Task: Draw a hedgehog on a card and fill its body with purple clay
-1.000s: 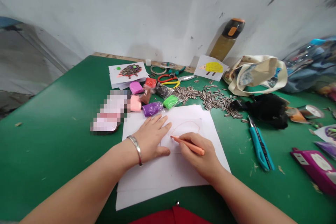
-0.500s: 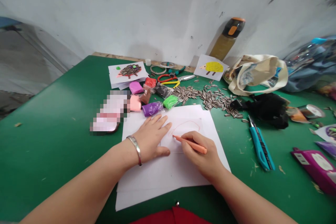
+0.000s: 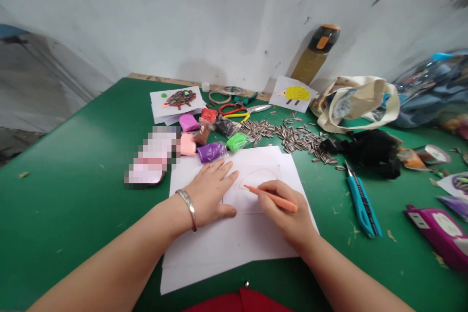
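White sheets of paper (image 3: 208,258) lie stacked before me on the green table. My left hand (image 3: 210,192) rests flat on them with its fingers spread, a silver bangle at the wrist. In my right hand (image 3: 288,214) is an orange marker pen (image 3: 274,199), its tip at the paper. A thin orange curved outline (image 3: 261,170) is drawn on the top sheet, between the two hands. Just beyond the paper sit packets of modelling clay, among them a purple one (image 3: 212,151) and a green one (image 3: 237,142).
Sunflower seeds (image 3: 298,136) are scattered behind the paper, near scissors (image 3: 256,108). A yellow hedgehog picture (image 3: 297,93) and a seed-covered one (image 3: 181,100) stand further back. To the right lie a teal utility knife (image 3: 361,204), a black bag (image 3: 376,153) and a purple case (image 3: 437,234).
The marker tip has moved slightly right and up along the paper, and a short line now shows at the outline's lower left. My left hand has stayed in place.
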{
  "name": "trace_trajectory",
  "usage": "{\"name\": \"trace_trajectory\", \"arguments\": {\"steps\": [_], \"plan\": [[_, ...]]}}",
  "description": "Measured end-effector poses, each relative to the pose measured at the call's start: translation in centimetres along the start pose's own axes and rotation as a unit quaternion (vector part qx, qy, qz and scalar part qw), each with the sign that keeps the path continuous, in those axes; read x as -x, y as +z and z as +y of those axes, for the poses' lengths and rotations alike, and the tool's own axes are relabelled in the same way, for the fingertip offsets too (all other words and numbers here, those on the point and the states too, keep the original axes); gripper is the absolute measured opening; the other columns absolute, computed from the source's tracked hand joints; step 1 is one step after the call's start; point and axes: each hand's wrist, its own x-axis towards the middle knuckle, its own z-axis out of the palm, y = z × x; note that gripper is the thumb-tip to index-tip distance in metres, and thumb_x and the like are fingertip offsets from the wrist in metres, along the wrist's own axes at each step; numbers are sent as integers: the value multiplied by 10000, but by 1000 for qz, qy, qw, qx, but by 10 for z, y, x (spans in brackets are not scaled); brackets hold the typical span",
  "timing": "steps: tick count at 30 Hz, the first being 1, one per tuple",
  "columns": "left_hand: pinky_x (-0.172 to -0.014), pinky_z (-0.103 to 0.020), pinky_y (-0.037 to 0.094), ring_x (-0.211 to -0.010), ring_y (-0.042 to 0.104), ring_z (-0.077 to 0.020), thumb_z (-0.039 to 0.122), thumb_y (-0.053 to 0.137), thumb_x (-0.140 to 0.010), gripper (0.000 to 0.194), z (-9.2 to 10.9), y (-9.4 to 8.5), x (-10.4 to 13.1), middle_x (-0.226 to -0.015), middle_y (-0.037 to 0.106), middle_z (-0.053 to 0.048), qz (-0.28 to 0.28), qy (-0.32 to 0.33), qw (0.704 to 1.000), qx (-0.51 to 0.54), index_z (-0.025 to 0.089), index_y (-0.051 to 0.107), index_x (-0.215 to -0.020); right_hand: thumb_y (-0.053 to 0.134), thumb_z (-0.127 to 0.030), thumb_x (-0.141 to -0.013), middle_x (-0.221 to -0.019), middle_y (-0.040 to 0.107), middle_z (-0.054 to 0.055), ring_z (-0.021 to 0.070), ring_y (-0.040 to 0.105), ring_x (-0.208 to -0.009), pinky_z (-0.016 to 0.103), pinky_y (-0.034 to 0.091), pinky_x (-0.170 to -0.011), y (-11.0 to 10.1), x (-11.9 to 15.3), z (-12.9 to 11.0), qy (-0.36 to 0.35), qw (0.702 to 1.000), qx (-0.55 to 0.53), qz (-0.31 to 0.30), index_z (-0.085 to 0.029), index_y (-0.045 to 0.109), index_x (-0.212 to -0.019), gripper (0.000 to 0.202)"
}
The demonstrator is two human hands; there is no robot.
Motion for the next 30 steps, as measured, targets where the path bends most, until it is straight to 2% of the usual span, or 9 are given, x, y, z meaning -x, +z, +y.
{"name": "trace_trajectory", "arguments": {"steps": [4,6,11,15,17,21,24,30], "plan": [[-1141,-527,205,-1432,196,-391,519,687,-754,849,0,0,0,-1564,251,-166,-3,-7,1000,4,160,369,-1455,608,-266,-805,-744,688,4,157,629,-702,234,453,-614,-9,-4,-1,72,994,-32,75,-207,681,-763,102],[-1137,-530,212,-1430,204,-390,523,687,-750,845,0,1,1,-1563,257,-159,4,-7,1000,4,172,372,-1452,606,-256,-803,-691,662,0,160,623,-678,238,444,-605,-11,-4,-1,94,990,-60,82,-201,673,-727,116],[-1136,-515,216,-1428,214,-379,540,668,-759,835,-3,2,0,-1561,263,-160,9,0,1000,-2,173,371,-1448,593,-295,-853,-617,582,-3,149,598,-661,238,420,-596,-17,-6,8,94,981,-143,88,-183,653,-661,230],[-1135,-504,225,-1427,224,-374,526,659,-775,802,-8,3,0,-1558,270,-162,19,8,1000,11,171,383,-1440,594,-339,-873,-689,637,19,140,563,-634,253,424,-589,-20,-12,17,121,943,-275,141,-185,693,-842,185],[-1131,-508,235,-1422,237,-375,512,660,-780,778,-9,4,0,-1549,292,-161,34,16,999,10,179,396,-1432,604,-350,-872,-754,674,39,142,565,-641,263,435,-604,-19,-13,20,134,935,-298,140,-186,698,-913,194],[-1123,-500,265,-1408,269,-375,478,641,-810,714,-9,2,-1,-1520,346,-169,38,24,999,6,166,429,-1415,600,-390,-880,-807,687,49,139,569,-663,265,449,-630,-17,-11,17,114,958,-246,96,-183,722,-924,244],[-1126,-517,260,-1399,281,-393,488,653,-802,715,-7,1,-3,-1502,374,-177,41,27,999,4,150,456,-1401,591,-409,-877,-782,678,40,138,572,-655,258,452,-617,-18,-11,10,107,973,-187,76,-179,729,-855,268],[-1121,-529,270,-1393,288,-402,489,662,-793,725,-7,2,-4,-1501,371,-188,43,25,999,2,138,465,-1396,596,-277,-822,-621,604,-12,175,669,-743,231,442,-634,-23,-13,-1,125,987,-84,47,-191,618,-641,202]]}}
